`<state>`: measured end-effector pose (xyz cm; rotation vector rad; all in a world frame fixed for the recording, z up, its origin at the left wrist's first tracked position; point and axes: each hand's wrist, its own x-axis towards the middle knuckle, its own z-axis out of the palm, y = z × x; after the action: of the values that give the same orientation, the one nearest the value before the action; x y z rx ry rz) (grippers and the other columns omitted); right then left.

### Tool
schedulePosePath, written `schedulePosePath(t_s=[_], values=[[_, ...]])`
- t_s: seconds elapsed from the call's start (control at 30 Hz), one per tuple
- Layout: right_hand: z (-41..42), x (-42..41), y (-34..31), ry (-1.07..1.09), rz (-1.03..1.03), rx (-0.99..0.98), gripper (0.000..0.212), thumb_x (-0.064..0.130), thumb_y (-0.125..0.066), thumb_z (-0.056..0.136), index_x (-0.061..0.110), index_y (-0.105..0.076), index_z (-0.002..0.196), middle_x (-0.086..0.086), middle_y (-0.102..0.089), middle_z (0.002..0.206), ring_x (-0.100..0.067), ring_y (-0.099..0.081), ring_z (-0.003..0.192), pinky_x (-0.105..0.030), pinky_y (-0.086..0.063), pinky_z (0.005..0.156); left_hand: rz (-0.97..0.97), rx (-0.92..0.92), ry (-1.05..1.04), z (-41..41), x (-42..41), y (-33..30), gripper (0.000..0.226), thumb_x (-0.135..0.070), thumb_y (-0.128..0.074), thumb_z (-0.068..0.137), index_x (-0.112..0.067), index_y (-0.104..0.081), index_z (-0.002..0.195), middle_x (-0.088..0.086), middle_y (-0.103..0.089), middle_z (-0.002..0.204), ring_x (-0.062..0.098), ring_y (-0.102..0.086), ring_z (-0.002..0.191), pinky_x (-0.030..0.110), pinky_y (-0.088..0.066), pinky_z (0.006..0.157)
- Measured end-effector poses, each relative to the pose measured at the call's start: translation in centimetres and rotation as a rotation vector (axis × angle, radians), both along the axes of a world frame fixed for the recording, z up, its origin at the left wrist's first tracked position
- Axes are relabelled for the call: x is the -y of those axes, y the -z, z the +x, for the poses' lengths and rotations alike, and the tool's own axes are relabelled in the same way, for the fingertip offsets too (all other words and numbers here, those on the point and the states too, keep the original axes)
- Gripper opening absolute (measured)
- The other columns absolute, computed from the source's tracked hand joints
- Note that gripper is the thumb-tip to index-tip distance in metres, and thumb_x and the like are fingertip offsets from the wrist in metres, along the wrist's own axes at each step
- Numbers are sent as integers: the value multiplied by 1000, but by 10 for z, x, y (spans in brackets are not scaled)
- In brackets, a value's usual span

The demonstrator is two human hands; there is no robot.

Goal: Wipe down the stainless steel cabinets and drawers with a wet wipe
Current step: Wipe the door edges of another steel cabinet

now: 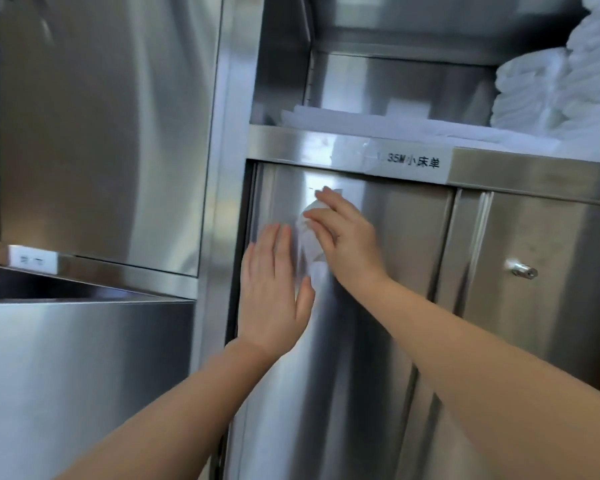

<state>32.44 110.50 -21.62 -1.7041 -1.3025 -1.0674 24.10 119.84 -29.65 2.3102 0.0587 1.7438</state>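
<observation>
Head view, landmark: the steel cabinet door [388,271] below the labelled shelf edge; every place below is given from this door.

Wet wipe [309,244]: white, crumpled and bunched into an uneven strip, thin enough that the steel shows faintly through its edges; it lies flat against the upper left part of the door, running from just under the door's top edge downward.

Right hand [347,244]: laid over the upper part of the wipe, fingers straight and spread a little, pointing up and to the left; fingers press the wipe onto the door, not curled round it; the wipe shows past the fingertips and below the palm.

Left hand [274,292]: flat on the door just left of the wipe, fingers straight and close together, pointing up; its thumb side touches or nearly touches the lower end of the wipe, which I cannot tell; it holds nothing.

Label [413,162]: white strip with printed characters on the shelf edge directly above the door.

Folded white linens [551,84]: stacked on the shelf above the door, to the upper right.

Round lock [520,270]: on the neighbouring door panel to the right.

Other steel cabinet [94,133]: to the left of the door, past the upright frame.
</observation>
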Motion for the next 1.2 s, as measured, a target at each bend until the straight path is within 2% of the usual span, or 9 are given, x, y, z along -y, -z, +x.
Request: schedulePosePath(t_s=[0.2,0.37,0.53,0.6,0.7,0.8,0.87,1.0,1.2], values=[[16,-41,-2,101,-291,80,48,8,-58,96,2,-45,141,-11,-36,153,-22,-28,145,-10,-7,112,-28,-29,-22,-3,-21,-7,67,-11,-58,85,8,-34,145,24,-35,151,38,-31,142,51,-27,117],[17,-32,-7,33,-323,46,55,-6,-56,91,2,-40,143,-12,-33,153,-16,-24,143,-17,-9,116,-32,-153,201,18,-23,-24,66,2,-47,89,2,-26,151,14,-26,159,24,-22,148,41,-22,120],[14,-17,-23,46,-531,83,69,-4,-57,87,7,-30,150,-5,-24,158,-9,-14,145,-3,-2,110,-81,-281,237,35,-25,-26,70,-5,-41,95,-12,-9,157,1,-5,165,14,-11,151,32,-26,118],[16,-5,-26,82,-523,163,66,3,-60,89,7,-32,149,-3,-25,157,-8,-16,144,-7,-4,113,-51,-301,180,37,-26,-24,67,-9,-39,97,-11,-9,157,3,-5,165,15,-7,151,29,-17,120],[29,17,-22,227,-315,236,53,4,-58,93,1,-42,143,-11,-37,153,-23,-29,144,-31,-20,119,30,-285,11,42,-21,-26,66,-15,-39,98,-5,-8,155,12,-15,163,21,-10,151,34,2,122],[44,21,-12,394,-267,323,51,5,-59,92,-6,-44,140,-19,-38,150,-33,-33,142,-46,-30,116,17,-244,-116,48,-8,-31,66,-21,-38,98,-6,-10,156,16,-26,155,31,-22,144,42,-8,120],[54,16,-5,463,-277,439,52,9,-59,92,-8,-44,139,-23,-37,150,-36,-34,141,-48,-28,116,-50,-229,-115,55,0,-37,62,-24,-37,100,0,-15,154,23,-23,155,37,-19,144,44,-9,120],[68,9,4,570,-253,543,53,21,-32,99,-6,-36,145,-23,-31,153,-34,-29,144,-45,-21,118,-171,-170,-15,66,14,-42,61,-26,-34,104,6,-14,152,30,-2,159,36,5,150,41,-1,123],[76,2,8,577,-174,588,51,19,-26,101,-5,-34,146,-22,-32,153,-34,-31,143,-45,-23,117,-165,-117,-29,81,-1,-52,75,-40,-35,102,-2,10,151,19,14,161,34,20,148,43,11,121]])
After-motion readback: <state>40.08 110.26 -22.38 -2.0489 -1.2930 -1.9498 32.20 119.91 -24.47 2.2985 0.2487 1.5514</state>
